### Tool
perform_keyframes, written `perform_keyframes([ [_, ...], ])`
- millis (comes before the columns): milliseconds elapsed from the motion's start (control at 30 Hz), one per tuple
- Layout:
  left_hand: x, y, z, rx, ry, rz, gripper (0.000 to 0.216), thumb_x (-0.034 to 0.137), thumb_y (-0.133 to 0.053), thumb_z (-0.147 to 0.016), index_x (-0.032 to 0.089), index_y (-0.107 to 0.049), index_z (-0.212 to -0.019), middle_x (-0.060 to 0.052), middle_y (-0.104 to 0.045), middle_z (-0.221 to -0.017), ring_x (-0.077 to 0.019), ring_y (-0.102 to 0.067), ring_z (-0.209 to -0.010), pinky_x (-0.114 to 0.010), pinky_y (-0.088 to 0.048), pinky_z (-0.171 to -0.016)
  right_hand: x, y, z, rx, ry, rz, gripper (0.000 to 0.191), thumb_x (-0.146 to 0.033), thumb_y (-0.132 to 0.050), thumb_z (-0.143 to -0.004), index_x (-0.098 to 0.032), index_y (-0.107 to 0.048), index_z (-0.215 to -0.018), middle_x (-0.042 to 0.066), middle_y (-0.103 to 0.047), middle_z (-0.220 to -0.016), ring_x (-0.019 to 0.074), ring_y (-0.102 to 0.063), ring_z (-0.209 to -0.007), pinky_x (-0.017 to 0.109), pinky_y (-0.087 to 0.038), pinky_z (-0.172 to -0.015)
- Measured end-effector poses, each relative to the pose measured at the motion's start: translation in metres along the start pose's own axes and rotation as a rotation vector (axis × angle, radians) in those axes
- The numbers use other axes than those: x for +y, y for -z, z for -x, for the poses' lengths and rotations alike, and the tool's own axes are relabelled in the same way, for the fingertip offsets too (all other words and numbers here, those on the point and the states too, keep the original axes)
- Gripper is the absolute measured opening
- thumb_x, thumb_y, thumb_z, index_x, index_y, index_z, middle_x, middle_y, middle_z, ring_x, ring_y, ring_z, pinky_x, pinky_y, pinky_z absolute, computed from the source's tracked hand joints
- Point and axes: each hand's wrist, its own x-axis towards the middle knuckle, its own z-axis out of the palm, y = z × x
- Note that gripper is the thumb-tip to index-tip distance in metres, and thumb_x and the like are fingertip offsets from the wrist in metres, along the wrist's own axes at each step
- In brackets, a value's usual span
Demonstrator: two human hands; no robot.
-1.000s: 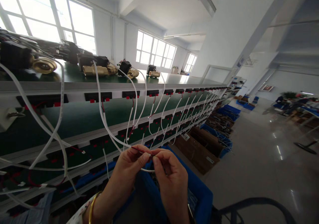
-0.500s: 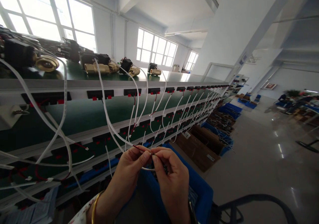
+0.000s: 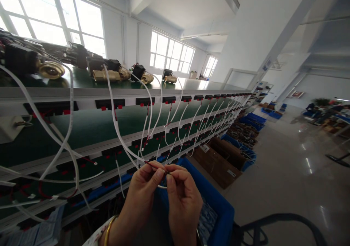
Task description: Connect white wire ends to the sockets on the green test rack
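While both hands meet low in the middle of the view, they pinch a thin white cable (image 3: 116, 124) whose end splits into fine red and dark wires — it hangs from a brass valve with a black coil (image 3: 105, 71) on the green shelf (image 3: 82, 82). No writing can be read. The left hand (image 3: 143, 187) and right hand (image 3: 182, 198) are raised, fingertips touching over a blue plastic bin (image 3: 218, 209).

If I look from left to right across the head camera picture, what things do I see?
Gold bangle → left hand → right hand → blue bin → cardboard box → black fan base.
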Motion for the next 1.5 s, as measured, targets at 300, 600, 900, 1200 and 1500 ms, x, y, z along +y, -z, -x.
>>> perform_keyframes([
  [300,0.002,0.002,-0.001,-0.038,-0.013,-0.034,0.008,0.026,-0.064,-0.079,0.018,-0.063,-0.078,0.0,-0.06,-0.079,-0.0132,-0.053,-0.079,-0.023,-0.042,-0.077,-0.008,0.006,-0.005,-0.073,-0.104,-0.163,0.004,-0.024,-0.057,-0.084,-0.022,-0.06,-0.082,0.002,-0.063,-0.098,0.0156,-0.061,-0.093,0.026,-0.05,-0.081],
  [600,0.008,0.0,-0.004,-0.063,-0.023,-0.043,0.008,0.026,-0.065,-0.078,0.018,-0.063,-0.077,0.0,-0.057,-0.078,-0.0133,-0.051,-0.079,-0.023,-0.04,-0.077,-0.03,0.019,-0.025,-0.231,-0.245,-0.182,0.007,-0.016,-0.058,-0.077,-0.018,-0.059,-0.07,0.004,-0.066,-0.093,0.0157,-0.062,-0.087,0.025,-0.051,-0.078],
  [900,0.01,0.006,0.0,-0.119,-0.08,-0.139,0.007,0.024,-0.06,-0.082,0.019,-0.063,-0.077,0.001,-0.053,-0.081,-0.0128,-0.05,-0.08,-0.023,-0.04,-0.077,-0.037,0.02,-0.026,-0.293,-0.134,0.012,0.011,-0.012,-0.052,-0.075,-0.018,-0.055,-0.067,0.005,-0.066,-0.091,0.0157,-0.063,-0.081,0.025,-0.053,-0.074],
  [1200,0.008,0.009,0.0,-0.123,-0.081,-0.18,0.008,0.024,-0.058,-0.084,0.021,-0.064,-0.087,-0.001,-0.058,-0.09,-0.0148,-0.052,-0.089,-0.024,-0.041,-0.083,-0.027,0.017,-0.018,-0.215,-0.071,0.109,0.007,-0.019,-0.054,-0.081,-0.019,-0.059,-0.076,0.004,-0.066,-0.092,0.0167,-0.063,-0.083,0.026,-0.053,-0.074],
  [1500,0.013,0.009,0.0,-0.084,-0.082,-0.139,0.006,0.022,-0.062,-0.08,0.019,-0.066,-0.08,-0.003,-0.061,-0.085,-0.0176,-0.056,-0.087,-0.028,-0.043,-0.083,-0.025,0.015,-0.015,-0.24,-0.053,0.128,0.011,-0.022,-0.052,-0.085,-0.019,-0.062,-0.081,0.006,-0.065,-0.097,0.0172,-0.062,-0.086,0.026,-0.051,-0.077],
])
